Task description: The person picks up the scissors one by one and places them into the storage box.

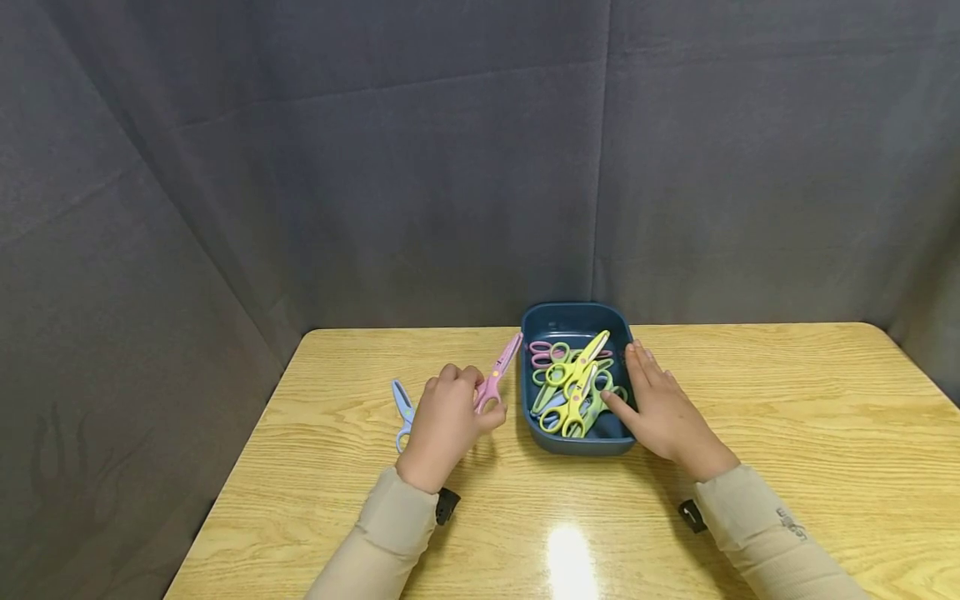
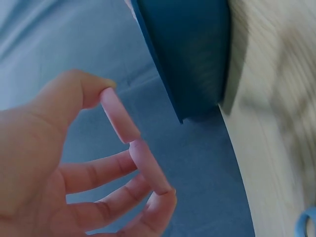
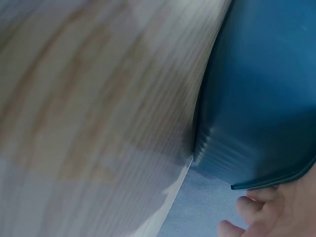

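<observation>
Pink scissors [image 1: 497,377] are held in my left hand [image 1: 448,417] by their handle loops, blades pointing up and away, beside the left wall of a dark blue bin [image 1: 581,447]. The left wrist view shows the thumb and fingertips on the pink handle [image 2: 148,165]. My right hand [image 1: 666,412] rests on the bin's right rim with fairly straight fingers, its thumb reaching over the inside. Yellow scissors [image 1: 576,408] lie on top of a jumble in the bin, with green, blue and pink ones among them. Blue scissors [image 1: 403,408] lie on the table, partly hidden behind the left hand.
The wooden table [image 1: 795,392] ends at a back edge just behind the bin. A grey cloth [image 1: 450,167] hangs behind it and along the left side. Dark straps sit at both wrists.
</observation>
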Tool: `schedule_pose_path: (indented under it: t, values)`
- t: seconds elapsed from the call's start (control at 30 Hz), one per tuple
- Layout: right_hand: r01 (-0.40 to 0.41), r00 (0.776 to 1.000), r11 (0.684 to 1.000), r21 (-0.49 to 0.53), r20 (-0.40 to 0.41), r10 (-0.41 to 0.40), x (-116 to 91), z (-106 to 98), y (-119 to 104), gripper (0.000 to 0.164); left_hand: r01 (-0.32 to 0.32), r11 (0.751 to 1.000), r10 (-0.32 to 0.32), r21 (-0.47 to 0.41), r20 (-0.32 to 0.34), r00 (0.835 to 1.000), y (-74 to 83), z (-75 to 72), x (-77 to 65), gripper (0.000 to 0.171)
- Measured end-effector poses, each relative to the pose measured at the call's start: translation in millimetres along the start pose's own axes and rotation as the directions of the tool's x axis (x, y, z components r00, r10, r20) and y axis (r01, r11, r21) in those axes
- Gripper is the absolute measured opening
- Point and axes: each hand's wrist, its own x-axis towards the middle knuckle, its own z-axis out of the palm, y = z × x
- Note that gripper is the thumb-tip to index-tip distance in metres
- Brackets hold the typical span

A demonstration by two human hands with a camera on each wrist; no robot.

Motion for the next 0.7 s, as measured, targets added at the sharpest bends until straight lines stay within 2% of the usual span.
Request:
schedule_pose_path:
  t: [0.13, 0.4, 0.7]
  values:
    - [0.001, 1.000, 1.000, -0.003, -0.005, -0.001, 0, 0, 0, 0.089, -0.008, 1.000, 0.008, -0.020, 0.006, 1.000, 6.8, 0.3, 6.3, 0.032]
    - [0.002, 1.000, 1.000, -0.006, -0.008, -0.002, -1, 0, -1, 0.088, 0.030, 0.998, -0.027, -0.047, 0.063, 0.998, 19.4, 1.2, 14.9, 0.040]
    - [0.008, 1.000, 1.000, -0.001, -0.015, -0.008, 0, 0, 0, 0.089, -0.038, 0.999, 0.038, 0.005, 0.030, 0.999, 29.5, 7.7, 26.9, 0.037]
